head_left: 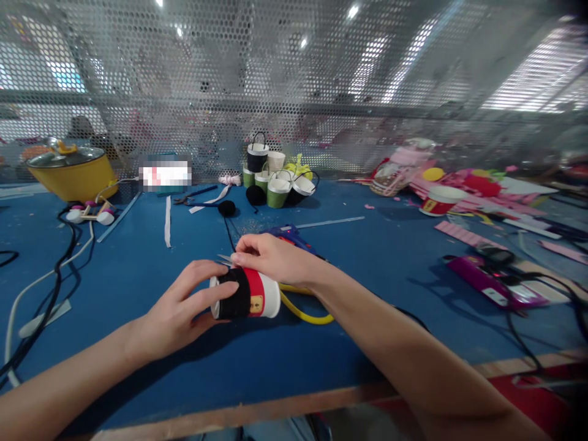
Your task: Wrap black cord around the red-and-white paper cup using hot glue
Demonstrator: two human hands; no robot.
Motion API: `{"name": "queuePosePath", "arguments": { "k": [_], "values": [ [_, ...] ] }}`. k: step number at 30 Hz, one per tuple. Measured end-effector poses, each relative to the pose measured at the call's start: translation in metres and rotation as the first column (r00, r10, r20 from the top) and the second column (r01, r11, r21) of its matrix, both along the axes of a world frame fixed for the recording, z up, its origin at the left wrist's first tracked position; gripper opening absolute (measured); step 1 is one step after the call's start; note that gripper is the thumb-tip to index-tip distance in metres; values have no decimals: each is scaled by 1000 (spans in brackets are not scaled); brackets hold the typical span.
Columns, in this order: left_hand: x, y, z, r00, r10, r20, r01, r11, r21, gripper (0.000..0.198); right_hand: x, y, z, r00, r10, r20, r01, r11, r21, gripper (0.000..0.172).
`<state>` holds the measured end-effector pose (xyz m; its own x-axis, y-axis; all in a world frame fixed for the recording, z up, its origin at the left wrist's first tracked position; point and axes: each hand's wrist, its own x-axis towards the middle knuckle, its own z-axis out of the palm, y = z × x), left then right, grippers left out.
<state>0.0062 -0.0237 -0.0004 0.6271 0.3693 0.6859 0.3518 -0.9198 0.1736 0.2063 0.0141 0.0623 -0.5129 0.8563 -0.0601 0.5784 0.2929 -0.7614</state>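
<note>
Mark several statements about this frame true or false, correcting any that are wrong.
1. The left hand holds a paper cup on its side. True.
2. Black yarn wraps only part of that cup. True.
3. The right hand is well away from the cup. False: its fingers are right at the cup's upper side.
4. The yellow pot stands to the right of both hands. False: it stands at the far left.
5. A black ball lies beyond the hands. True.
6. The cups grouped at the back are all green. False: dark ones stand among them.
</note>
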Motion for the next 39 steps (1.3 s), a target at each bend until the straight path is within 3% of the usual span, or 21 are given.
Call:
{"name": "queuePosePath", "arguments": {
  "k": [6,10,12,16,20,23,25,31,39],
  "values": [
    [-2,2,-1,1000,-12,-7,12,1000,-10,46,1,2,-2,996,67,66,-68,998,19,18],
    [-1,1,1,999,27,40,-19,980,-197,43,0,7,-6,996,30,85,-28,999,-19,18],
    [0,1,2,997,45,67,-20,943,-331,51,-1,7,-7,996,-8,90,12,999,-45,18],
    [2,1,4,985,75,157,42,769,-638,64,-6,1,-4,990,-74,121,73,997,8,17],
    [6,1,6,975,92,203,121,546,-829,45,-12,-7,-3,986,-85,144,70,992,108,13],
    [8,0,8,966,88,243,174,478,-861,36,-14,-10,-5,985,-89,147,68,988,141,12],
    [8,-2,8,960,87,267,191,497,-847,34,-13,-10,-5,987,-85,139,64,986,152,12],
    [7,-2,5,963,42,265,160,702,-694,38,-10,-8,2,993,-45,113,31,992,121,15],
    [5,-1,6,973,-34,229,160,813,-559,43,-7,-2,6,996,-2,89,-5,997,82,13]
  ]
}}
